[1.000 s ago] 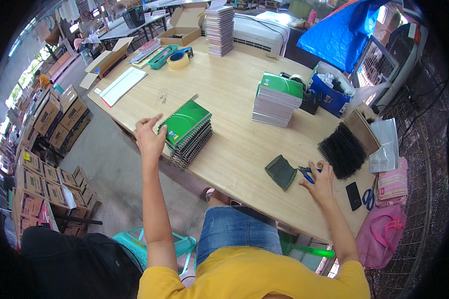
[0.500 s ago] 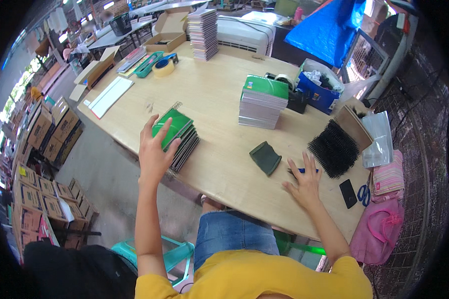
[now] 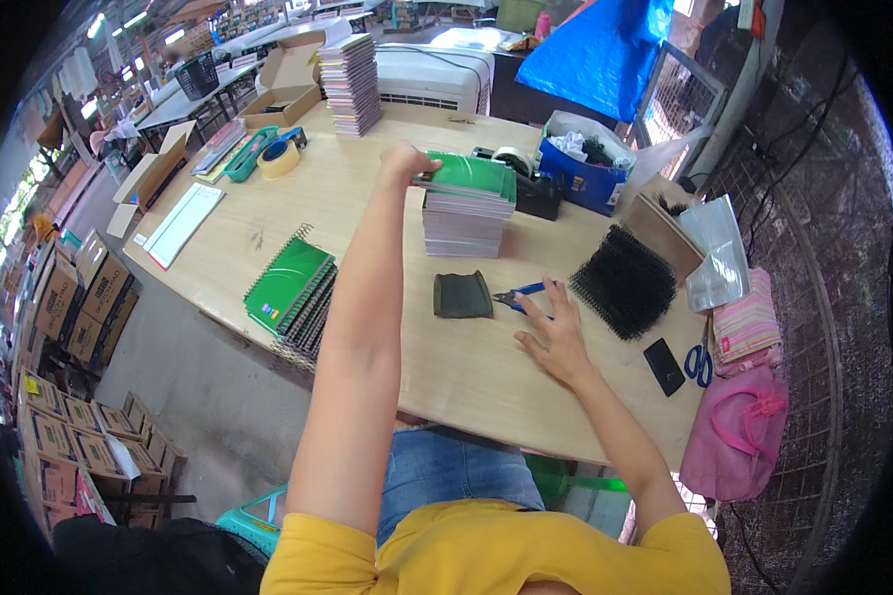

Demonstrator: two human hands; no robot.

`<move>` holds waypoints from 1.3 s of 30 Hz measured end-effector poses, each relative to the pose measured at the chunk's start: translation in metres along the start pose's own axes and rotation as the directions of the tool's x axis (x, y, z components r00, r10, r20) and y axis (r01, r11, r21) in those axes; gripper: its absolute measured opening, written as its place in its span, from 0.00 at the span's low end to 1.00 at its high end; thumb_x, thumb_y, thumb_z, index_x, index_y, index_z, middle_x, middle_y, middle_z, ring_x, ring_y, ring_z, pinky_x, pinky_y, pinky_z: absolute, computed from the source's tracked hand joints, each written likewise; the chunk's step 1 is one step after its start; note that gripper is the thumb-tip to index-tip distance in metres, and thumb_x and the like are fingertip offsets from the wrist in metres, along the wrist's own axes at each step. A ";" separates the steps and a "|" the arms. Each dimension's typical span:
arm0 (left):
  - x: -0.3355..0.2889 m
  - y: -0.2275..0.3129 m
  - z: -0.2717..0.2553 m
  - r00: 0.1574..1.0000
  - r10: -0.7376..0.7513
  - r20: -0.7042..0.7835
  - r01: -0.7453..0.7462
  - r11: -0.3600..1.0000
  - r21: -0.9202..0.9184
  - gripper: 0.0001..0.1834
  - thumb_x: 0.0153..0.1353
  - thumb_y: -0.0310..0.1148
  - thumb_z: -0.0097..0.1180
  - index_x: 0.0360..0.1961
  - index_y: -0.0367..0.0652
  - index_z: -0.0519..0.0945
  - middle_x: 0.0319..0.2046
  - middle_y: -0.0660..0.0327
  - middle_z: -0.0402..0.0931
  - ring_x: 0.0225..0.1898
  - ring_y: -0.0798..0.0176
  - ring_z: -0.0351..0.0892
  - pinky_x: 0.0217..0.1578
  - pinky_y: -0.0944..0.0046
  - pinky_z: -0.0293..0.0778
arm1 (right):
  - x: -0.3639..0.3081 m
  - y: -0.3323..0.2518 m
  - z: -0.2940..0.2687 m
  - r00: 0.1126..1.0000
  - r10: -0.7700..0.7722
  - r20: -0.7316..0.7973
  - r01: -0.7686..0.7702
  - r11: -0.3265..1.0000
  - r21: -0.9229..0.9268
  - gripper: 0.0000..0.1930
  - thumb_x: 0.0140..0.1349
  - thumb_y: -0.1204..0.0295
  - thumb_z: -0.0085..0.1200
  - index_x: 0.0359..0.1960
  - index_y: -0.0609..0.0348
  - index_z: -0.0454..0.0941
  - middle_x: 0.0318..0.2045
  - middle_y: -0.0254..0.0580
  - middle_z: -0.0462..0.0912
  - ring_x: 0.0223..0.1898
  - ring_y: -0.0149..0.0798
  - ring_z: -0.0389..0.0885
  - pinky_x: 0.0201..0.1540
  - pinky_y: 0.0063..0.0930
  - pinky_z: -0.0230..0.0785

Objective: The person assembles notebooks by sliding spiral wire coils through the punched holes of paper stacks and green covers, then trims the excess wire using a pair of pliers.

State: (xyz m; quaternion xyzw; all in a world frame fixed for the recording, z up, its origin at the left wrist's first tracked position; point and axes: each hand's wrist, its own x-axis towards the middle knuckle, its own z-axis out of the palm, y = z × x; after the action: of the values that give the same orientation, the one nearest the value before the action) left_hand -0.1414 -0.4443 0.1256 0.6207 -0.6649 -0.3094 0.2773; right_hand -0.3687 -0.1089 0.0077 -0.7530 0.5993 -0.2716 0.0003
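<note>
My left hand reaches far forward and pinches the left edge of the top green notebook, thumb on its cover. That notebook lies slightly askew on a tall stack of unbound notebooks. My right hand rests low over the table with its fingers spread, touching the handle of blue-handled cutters. Beside the cutters' tip lies a dark, flat pad-like piece. Spiral-bound green notebooks are piled near the table's left front edge.
On the right are a heap of black spiral coils, a phone, blue-handled scissors and a pink bag. Behind stand a tape dispenser, a blue box and a tall book stack. Tape rolls lie far left.
My left hand has left the spiral-bound pile and reached forward to the unbound stack, taking hold of its top notebook. My right hand stays by the cutters. The whole view has shifted.
</note>
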 end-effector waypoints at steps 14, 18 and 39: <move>-0.314 -0.023 0.019 0.700 0.663 -0.266 -0.696 0.717 -0.041 0.32 0.61 0.10 0.47 0.68 0.39 0.68 0.61 0.51 0.74 0.58 0.52 0.76 0.57 0.59 0.73 | -0.017 0.062 -0.059 0.923 0.296 -0.247 -0.370 0.862 -0.347 0.11 0.48 0.67 0.70 0.33 0.53 0.85 0.46 0.41 0.73 0.52 0.46 0.69 0.51 0.45 0.64; -0.362 -0.079 0.071 0.841 0.521 -0.143 -0.540 0.802 -0.256 0.31 0.52 0.06 0.44 0.56 0.40 0.78 0.44 0.51 0.75 0.48 0.54 0.78 0.45 0.63 0.76 | -0.005 0.084 -0.021 0.960 0.221 -0.173 -0.280 0.789 -0.547 0.14 0.49 0.67 0.68 0.36 0.60 0.83 0.47 0.42 0.73 0.52 0.46 0.69 0.53 0.48 0.61; -0.351 -0.084 0.123 0.861 0.410 -0.301 -0.498 0.801 -0.333 0.12 0.60 0.26 0.66 0.40 0.39 0.75 0.39 0.58 0.69 0.37 0.62 0.75 0.35 0.64 0.74 | -0.027 0.020 -0.074 0.995 -0.040 0.088 0.006 0.934 0.358 0.12 0.61 0.74 0.62 0.46 0.55 0.86 0.30 0.46 0.81 0.32 0.44 0.80 0.36 0.32 0.72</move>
State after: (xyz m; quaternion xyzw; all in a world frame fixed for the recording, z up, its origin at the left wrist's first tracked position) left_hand -0.1525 -0.0894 -0.0128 0.4020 -0.6833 -0.2936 0.5341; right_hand -0.4207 -0.0661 0.0531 -0.7594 0.5304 -0.3402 0.1620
